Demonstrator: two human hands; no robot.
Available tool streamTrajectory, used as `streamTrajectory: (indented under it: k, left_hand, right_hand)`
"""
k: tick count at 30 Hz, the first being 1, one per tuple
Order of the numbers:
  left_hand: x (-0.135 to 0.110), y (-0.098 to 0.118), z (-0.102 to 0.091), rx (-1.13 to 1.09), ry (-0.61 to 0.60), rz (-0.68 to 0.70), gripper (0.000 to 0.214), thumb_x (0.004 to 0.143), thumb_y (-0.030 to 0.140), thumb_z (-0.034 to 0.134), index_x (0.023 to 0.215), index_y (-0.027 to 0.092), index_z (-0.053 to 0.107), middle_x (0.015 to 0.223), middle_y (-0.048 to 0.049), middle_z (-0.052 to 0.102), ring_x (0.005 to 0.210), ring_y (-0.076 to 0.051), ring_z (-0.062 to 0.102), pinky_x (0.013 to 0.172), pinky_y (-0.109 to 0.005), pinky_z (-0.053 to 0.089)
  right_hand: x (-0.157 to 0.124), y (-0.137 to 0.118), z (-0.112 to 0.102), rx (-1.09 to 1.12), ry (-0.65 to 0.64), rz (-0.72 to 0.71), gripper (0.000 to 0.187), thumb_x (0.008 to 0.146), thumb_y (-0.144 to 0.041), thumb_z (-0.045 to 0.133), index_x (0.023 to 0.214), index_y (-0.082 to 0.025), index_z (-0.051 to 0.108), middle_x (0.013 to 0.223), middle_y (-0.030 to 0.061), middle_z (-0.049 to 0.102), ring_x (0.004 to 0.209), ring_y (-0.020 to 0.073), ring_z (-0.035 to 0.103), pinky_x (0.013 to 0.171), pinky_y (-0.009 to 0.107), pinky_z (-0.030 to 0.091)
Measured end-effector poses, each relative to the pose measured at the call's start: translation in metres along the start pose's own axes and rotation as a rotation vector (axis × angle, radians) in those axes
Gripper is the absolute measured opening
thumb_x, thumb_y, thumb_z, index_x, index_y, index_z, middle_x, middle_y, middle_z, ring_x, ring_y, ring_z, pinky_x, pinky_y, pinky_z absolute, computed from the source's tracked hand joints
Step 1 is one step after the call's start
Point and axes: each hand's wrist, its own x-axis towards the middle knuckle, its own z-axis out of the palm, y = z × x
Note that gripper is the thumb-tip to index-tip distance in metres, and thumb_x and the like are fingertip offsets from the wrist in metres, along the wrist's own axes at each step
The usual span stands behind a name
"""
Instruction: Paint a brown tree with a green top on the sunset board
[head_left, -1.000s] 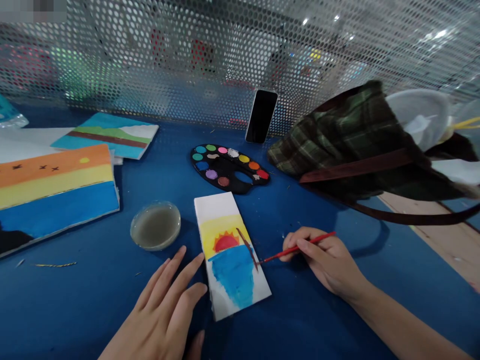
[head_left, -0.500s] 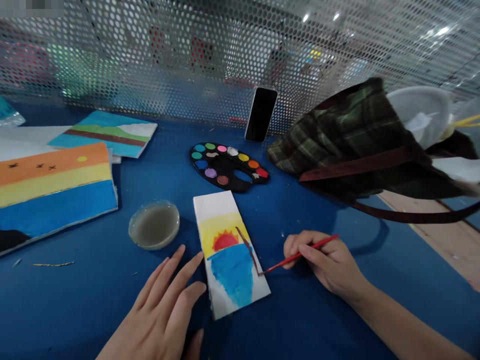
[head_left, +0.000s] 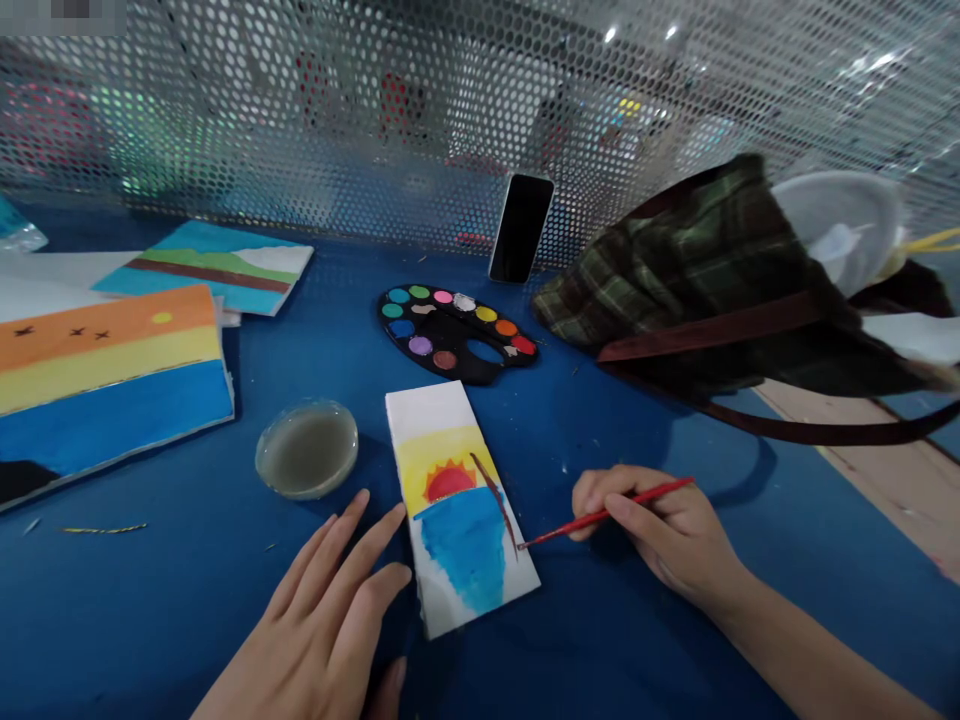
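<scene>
Item, my left hand (head_left: 322, 610): palm down on the blue work surface (head_left: 615, 620), fingers (head_left: 352, 560) spread well apart, the index fingertip against the left edge of the painted card (head_left: 457, 420), which lies flat between my hands. Card: white at the top, then a yellow band, a red sun, a blue patch and a thin brown stroke near the right edge. Item, my right hand (head_left: 660, 530): thumb and fingers closed together on a red paintbrush (head_left: 607, 518), its tip at the lower end of the brown stroke, at the card's right edge. Nearby: a glass dish of cloudy water (head_left: 306, 450) just left of the card; a black palette of round watercolour pans (head_left: 480, 372) beyond it; a phone (head_left: 520, 228) propped upright behind the palette; two finished paintings (head_left: 105, 380) (head_left: 217, 270) to the left; a plaid fabric bag (head_left: 697, 300) to the right.
</scene>
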Motion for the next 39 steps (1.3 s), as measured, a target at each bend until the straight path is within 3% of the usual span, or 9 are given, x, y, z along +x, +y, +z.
streamTrajectory:
  k: [5, 13, 18, 23, 29, 39]
  left_hand:
    - [-0.0004, -0.0002, 0.0017, -0.006, -0.027, -0.025, 0.031, 0.071, 0.023, 0.047, 0.102, 0.016, 0.048, 0.128, -0.0123, 0.040, 0.118, -0.034, 0.031, 0.075, -0.046, 0.050]
    - [0.0002, 0.0009, 0.0002, -0.009, -0.018, -0.016, 0.031, 0.071, 0.023, 0.047, 0.101, 0.015, 0.048, 0.127, -0.0132, 0.041, 0.118, -0.034, 0.032, 0.074, -0.046, 0.051]
    - [0.0018, 0.0002, 0.0013, 0.006, -0.007, -0.010, 0.033, 0.070, 0.023, 0.048, 0.102, 0.014, 0.048, 0.128, -0.0137, 0.040, 0.118, -0.035, 0.032, 0.073, -0.046, 0.051]
    - [0.0011, -0.0002, 0.0005, 0.002, -0.027, 0.002, 0.033, 0.070, 0.023, 0.049, 0.102, 0.013, 0.048, 0.128, -0.0151, 0.039, 0.118, -0.036, 0.031, 0.074, -0.047, 0.051]
    - [-0.0013, 0.0008, -0.0002, -0.016, -0.026, -0.041, 0.033, 0.073, 0.025, 0.047, 0.104, 0.017, 0.047, 0.131, -0.0102, 0.036, 0.120, -0.032, 0.029, 0.077, -0.044, 0.050]
    - [0.0009, 0.0008, -0.0015, -0.009, -0.014, -0.024, 0.032, 0.072, 0.023, 0.048, 0.103, 0.015, 0.048, 0.129, -0.0130, 0.039, 0.119, -0.034, 0.030, 0.075, -0.045, 0.051]
  right_hand:
    - [-0.0018, -0.0041, 0.0016, -0.107, 0.015, 0.010, 0.016, 0.083, -0.025, 0.045, 0.075, -0.021, 0.058, 0.070, 0.0043, 0.062, 0.066, 0.0162, 0.058, 0.061, 0.031, 0.047]
    - [-0.0014, -0.0029, 0.0018, -0.107, -0.026, 0.013, 0.017, 0.083, -0.023, 0.044, 0.075, -0.022, 0.058, 0.069, 0.0037, 0.062, 0.065, 0.0159, 0.059, 0.060, 0.031, 0.048]
    - [-0.0020, -0.0026, 0.0015, -0.124, 0.016, 0.014, 0.016, 0.083, -0.024, 0.043, 0.077, -0.022, 0.058, 0.071, 0.0038, 0.062, 0.069, 0.0162, 0.059, 0.063, 0.031, 0.047]
    - [-0.0016, -0.0044, 0.0019, -0.128, -0.059, -0.021, 0.018, 0.084, -0.023, 0.043, 0.073, -0.021, 0.057, 0.068, 0.0027, 0.061, 0.062, 0.0152, 0.058, 0.060, 0.030, 0.047]
    - [-0.0016, -0.0044, 0.0024, -0.148, 0.011, -0.017, 0.017, 0.083, -0.024, 0.043, 0.076, -0.022, 0.058, 0.069, 0.0034, 0.062, 0.067, 0.0164, 0.059, 0.061, 0.029, 0.047]
    - [-0.0043, -0.0094, 0.0049, -0.148, -0.099, -0.089, 0.018, 0.083, -0.016, 0.042, 0.077, -0.023, 0.058, 0.065, 0.0025, 0.062, 0.064, 0.0152, 0.057, 0.060, 0.029, 0.045]
